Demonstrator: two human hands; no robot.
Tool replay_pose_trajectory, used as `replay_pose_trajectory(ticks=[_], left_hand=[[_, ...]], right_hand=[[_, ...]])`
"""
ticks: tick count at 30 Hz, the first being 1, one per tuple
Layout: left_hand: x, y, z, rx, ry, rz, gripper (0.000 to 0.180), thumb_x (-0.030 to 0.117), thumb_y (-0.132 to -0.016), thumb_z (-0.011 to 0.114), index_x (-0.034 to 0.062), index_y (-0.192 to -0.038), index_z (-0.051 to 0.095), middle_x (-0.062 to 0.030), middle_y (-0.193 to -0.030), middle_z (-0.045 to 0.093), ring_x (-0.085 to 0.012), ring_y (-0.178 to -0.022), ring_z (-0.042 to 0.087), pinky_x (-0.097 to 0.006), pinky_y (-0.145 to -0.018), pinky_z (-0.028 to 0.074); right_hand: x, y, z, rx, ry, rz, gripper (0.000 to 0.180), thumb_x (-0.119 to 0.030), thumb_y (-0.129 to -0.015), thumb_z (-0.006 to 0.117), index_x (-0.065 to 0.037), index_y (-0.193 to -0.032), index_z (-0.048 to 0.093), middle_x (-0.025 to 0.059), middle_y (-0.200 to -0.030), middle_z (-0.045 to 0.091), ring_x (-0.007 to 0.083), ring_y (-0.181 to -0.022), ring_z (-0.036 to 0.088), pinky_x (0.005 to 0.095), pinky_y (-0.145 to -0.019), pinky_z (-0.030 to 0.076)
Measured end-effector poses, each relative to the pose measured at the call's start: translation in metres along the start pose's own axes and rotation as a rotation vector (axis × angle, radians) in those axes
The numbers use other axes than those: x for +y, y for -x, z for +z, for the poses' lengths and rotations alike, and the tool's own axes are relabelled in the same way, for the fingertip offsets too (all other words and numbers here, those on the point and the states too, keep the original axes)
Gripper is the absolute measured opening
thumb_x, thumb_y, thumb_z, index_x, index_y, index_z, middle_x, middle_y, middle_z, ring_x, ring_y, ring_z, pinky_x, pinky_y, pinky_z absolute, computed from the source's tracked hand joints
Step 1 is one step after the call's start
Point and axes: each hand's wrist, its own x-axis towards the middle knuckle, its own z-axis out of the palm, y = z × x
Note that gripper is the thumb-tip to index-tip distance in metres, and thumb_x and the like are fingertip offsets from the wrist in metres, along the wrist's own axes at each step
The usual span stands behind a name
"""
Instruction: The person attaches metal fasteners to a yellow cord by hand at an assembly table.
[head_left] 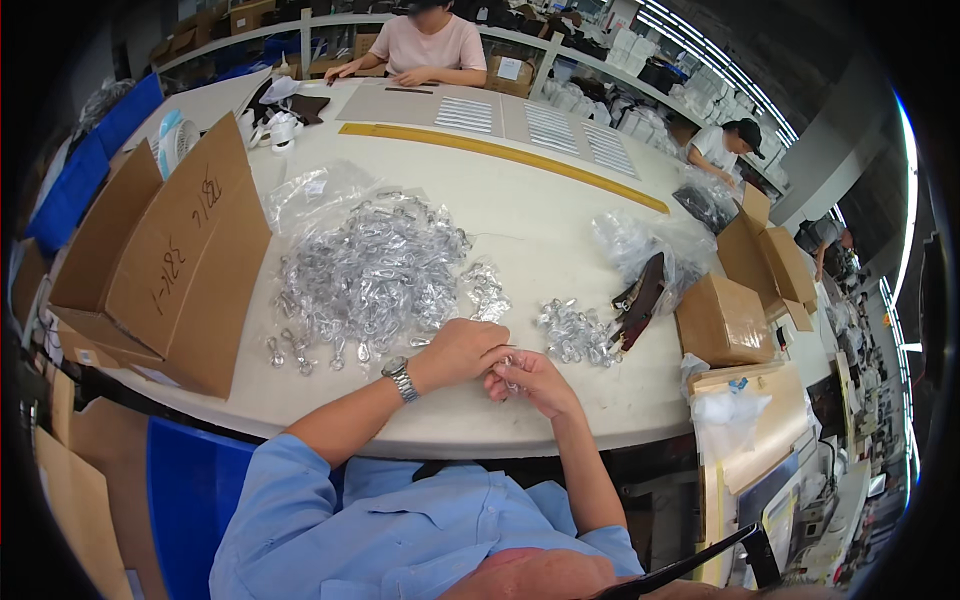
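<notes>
My left hand (458,352), with a metal watch (400,378) on its wrist, is closed, its fingertips meeting my right hand over the near part of the table. My right hand (535,382) is closed on a small shiny metal snap hook (511,372), partly covered by the fingers. What the left fingers pinch is hidden. Beyond the left hand lies a big heap of metal snap hooks in clear plastic (370,270). A smaller group of snap hooks (485,290) sits just past my hands, and another pile (575,332) lies to their right.
A tall open cardboard box (190,270) stands at left, with smaller boxes (725,320) at right. Clear plastic bags (650,245) and a dark strap (642,300) lie near them. A yellow ruler (500,158) crosses the far table (540,225). A person (430,50) sits opposite.
</notes>
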Motion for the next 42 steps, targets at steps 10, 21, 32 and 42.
replay_pose_trajectory(ticks=[10,21,32,42], left_hand=[[-0.001,-0.008,-0.008,-0.008,0.313,-0.457,0.017,0.02,-0.096,0.075,0.0037,-0.095,0.07,-0.0097,-0.076,0.07,-0.0179,-0.072,0.07,-0.038,-0.066,0.053],[0.022,-0.009,0.007,-0.071,0.958,-0.558,0.025,0.018,-0.104,0.069,0.0001,-0.122,0.07,0.0011,-0.089,0.072,-0.0021,-0.065,0.054,-0.02,-0.054,0.039],[0.009,0.003,0.007,-0.154,1.031,-0.664,0.015,0.017,-0.104,0.068,0.004,-0.097,0.07,0.0018,-0.084,0.071,-0.0006,-0.055,0.044,-0.02,-0.048,0.032],[0.008,-0.005,-0.008,-0.132,0.976,-0.731,0.017,0.016,-0.101,0.072,0.0019,-0.111,0.073,0.0,-0.088,0.075,0.0,-0.055,0.045,-0.019,-0.048,0.033]], right_hand=[[-0.006,0.005,-0.001,0.164,-0.009,-0.098,0.034,-0.028,-0.111,0.059,0.001,-0.123,0.07,0.0128,-0.115,0.075,0.0206,-0.105,0.074,0.0382,-0.093,0.061],[0.002,-0.022,0.012,0.27,-0.215,-0.285,0.042,-0.036,-0.112,0.057,-0.001,-0.133,0.067,0.0075,-0.12,0.073,0.017,-0.112,0.069,0.0392,-0.102,0.055],[-0.015,-0.009,0.029,0.433,-0.143,-0.397,0.043,-0.034,-0.113,0.051,0.001,-0.128,0.07,0.0108,-0.118,0.075,0.0126,-0.098,0.071,0.0291,-0.085,0.057],[-0.008,-0.009,0.021,0.449,-0.182,-0.38,0.04,-0.031,-0.111,0.057,0.003,-0.127,0.07,0.0134,-0.122,0.076,0.0168,-0.106,0.073,0.0321,-0.092,0.058]])
